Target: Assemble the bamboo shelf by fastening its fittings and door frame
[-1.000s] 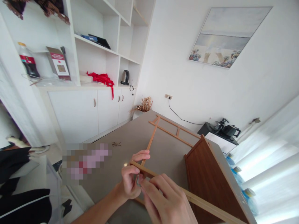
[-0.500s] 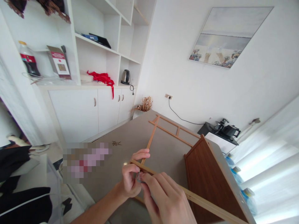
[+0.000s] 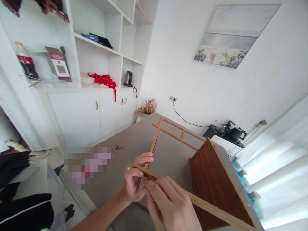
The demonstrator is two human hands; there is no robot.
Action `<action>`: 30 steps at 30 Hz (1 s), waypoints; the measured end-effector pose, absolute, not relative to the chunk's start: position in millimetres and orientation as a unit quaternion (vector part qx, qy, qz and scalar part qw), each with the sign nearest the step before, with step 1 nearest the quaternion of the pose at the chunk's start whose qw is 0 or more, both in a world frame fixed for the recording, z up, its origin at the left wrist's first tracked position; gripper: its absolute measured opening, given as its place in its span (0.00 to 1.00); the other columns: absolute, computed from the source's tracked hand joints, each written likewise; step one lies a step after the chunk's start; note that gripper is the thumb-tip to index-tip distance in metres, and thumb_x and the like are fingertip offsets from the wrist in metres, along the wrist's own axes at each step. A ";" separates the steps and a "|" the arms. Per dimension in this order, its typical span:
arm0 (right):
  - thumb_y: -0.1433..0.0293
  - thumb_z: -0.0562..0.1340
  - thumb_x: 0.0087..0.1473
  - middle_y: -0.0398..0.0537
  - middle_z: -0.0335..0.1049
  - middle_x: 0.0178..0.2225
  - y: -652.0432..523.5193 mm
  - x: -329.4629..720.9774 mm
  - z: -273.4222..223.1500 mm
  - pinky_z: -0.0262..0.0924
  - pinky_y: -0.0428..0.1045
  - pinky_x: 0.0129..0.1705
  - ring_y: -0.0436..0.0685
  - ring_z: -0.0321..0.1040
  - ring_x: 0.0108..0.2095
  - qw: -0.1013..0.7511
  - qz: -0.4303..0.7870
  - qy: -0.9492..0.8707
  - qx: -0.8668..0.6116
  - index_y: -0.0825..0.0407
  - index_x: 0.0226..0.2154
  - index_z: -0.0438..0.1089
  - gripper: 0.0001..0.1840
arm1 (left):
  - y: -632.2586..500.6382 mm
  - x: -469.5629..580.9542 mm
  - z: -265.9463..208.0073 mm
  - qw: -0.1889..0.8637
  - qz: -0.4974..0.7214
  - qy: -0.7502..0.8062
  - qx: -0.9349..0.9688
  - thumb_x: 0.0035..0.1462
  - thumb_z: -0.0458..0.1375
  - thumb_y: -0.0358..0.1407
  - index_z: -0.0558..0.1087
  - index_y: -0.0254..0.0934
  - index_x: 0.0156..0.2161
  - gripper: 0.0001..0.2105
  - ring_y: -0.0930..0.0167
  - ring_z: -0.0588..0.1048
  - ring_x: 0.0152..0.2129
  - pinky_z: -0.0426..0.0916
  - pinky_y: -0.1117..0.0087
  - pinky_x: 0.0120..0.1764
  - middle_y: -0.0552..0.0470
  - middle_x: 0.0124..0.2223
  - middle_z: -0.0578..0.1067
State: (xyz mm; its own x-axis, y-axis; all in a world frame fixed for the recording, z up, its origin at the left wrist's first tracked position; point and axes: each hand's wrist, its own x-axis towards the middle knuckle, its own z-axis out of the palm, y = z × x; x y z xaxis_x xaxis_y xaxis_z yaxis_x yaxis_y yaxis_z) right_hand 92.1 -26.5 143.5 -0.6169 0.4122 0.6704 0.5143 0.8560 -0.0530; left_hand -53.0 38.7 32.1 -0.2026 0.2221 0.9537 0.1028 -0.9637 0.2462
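My left hand (image 3: 133, 183) is closed around the end of a light wooden bar (image 3: 209, 207), where it meets a second wooden strip (image 3: 156, 138) of a frame. In my right hand (image 3: 171, 202), thumb and fingertips pinch a small bent metal hex key (image 3: 141, 181) just under the bar's end. Its tip is near the joint, but my fingers partly hide it, and I cannot tell whether it sits in a screw. A dark brown wooden panel (image 3: 218, 183) stands attached to the frame on the right. Several small screws (image 3: 119, 147) lie on the table (image 3: 130, 141).
A blurred-out patch with pinkish items (image 3: 96, 163) covers the table's left side. White shelves (image 3: 97, 57) with a kettle (image 3: 128, 78) stand behind. A black stand with a pot (image 3: 237, 133) is at the right, near several water bottles (image 3: 255, 203) by the curtain.
The hex key has turned slightly between my right fingertips. Both hands stay at the same joint, and the view has shifted a little.
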 end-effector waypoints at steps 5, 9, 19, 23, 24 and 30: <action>0.76 0.58 0.62 0.44 0.68 0.29 -25.1 91.7 143.2 0.59 0.48 0.29 0.53 0.65 0.28 0.364 -0.058 -0.893 -0.258 0.51 0.39 0.69 0.06 | 38.4 -54.7 31.7 0.040 0.760 0.134 0.635 0.68 0.52 0.34 0.57 0.45 0.49 0.08 0.57 0.72 0.56 0.69 0.40 0.53 0.44 0.56 0.75; 0.73 0.54 0.66 0.42 0.69 0.30 -25.9 99.4 146.6 0.61 0.46 0.31 0.51 0.67 0.28 0.423 0.019 -0.865 -0.271 0.47 0.41 0.67 0.07 | 38.0 -57.7 32.2 0.048 0.748 0.131 0.649 0.69 0.50 0.34 0.57 0.45 0.50 0.08 0.57 0.70 0.59 0.68 0.40 0.53 0.41 0.58 0.73; 0.69 0.45 0.71 0.46 0.74 0.36 30.2 62.5 223.1 0.60 0.47 0.34 0.54 0.73 0.33 0.243 0.065 -0.871 -0.421 0.48 0.41 0.58 0.08 | 37.8 -67.7 26.3 0.079 0.722 0.124 0.676 0.68 0.50 0.29 0.57 0.44 0.52 0.11 0.60 0.70 0.58 0.67 0.41 0.55 0.39 0.59 0.71; 0.70 0.46 0.69 0.56 0.75 0.38 87.4 39.5 221.1 0.58 0.52 0.37 0.63 0.74 0.37 0.101 0.025 -0.888 -0.449 0.52 0.46 0.60 0.10 | 36.4 -67.6 30.8 0.082 0.727 0.110 0.673 0.68 0.50 0.28 0.58 0.43 0.51 0.10 0.60 0.70 0.59 0.66 0.39 0.56 0.39 0.60 0.71; 0.70 0.47 0.68 0.56 0.75 0.38 99.2 38.1 215.8 0.59 0.53 0.38 0.64 0.74 0.38 0.087 0.032 -0.888 -0.451 0.52 0.47 0.60 0.09 | 36.0 -66.8 32.8 0.086 0.729 0.108 0.671 0.68 0.50 0.28 0.58 0.43 0.51 0.10 0.59 0.69 0.60 0.66 0.39 0.56 0.40 0.59 0.71; 0.71 0.48 0.67 0.57 0.75 0.41 127.8 43.8 192.9 0.59 0.52 0.41 0.63 0.73 0.41 0.063 0.060 -0.892 -0.443 0.53 0.47 0.60 0.10 | 33.0 -64.9 38.3 0.101 0.723 0.102 0.676 0.68 0.48 0.26 0.58 0.42 0.50 0.10 0.58 0.65 0.64 0.63 0.37 0.59 0.40 0.61 0.70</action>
State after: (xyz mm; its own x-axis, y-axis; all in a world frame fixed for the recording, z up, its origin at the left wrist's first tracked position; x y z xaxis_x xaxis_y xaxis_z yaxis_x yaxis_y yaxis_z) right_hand 43.8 127.8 192.9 -0.5996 0.7981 0.0601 0.7830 0.6005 -0.1622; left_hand -64.9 33.0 38.3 -0.0653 0.2834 0.9568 -0.0073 -0.9589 0.2835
